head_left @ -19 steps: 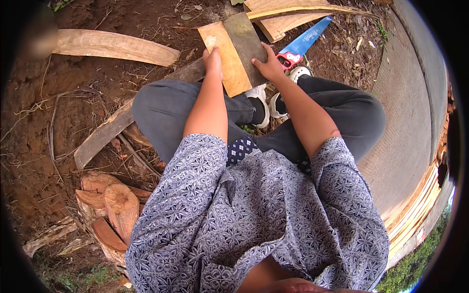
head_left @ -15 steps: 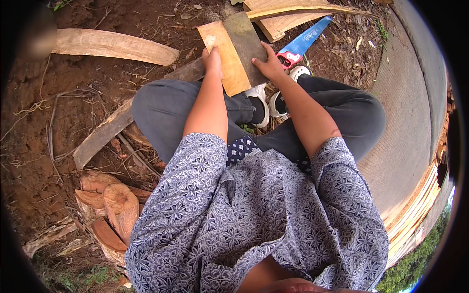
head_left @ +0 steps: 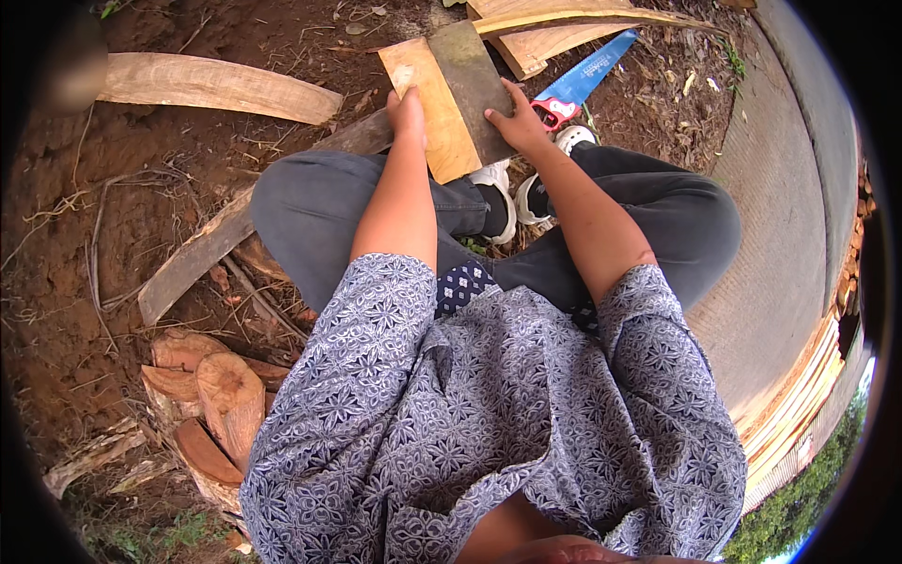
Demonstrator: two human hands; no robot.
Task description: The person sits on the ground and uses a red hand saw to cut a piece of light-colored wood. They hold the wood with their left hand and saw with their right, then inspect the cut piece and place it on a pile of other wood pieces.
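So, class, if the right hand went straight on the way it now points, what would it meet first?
The dark board, whose right edge the right hand touches; the pale board lies beyond on that line. Whether it would slide over or under them, one view leaves unclear.

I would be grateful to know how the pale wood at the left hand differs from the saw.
The pale wood is yellowish and roughly rectangular; the saw has a blue, tapering blade and a red handle. The pale wood is in the left hand; the saw lies unheld on the ground. The pale wood's far end leans left; the saw's tip points right. Both are longer than wide.
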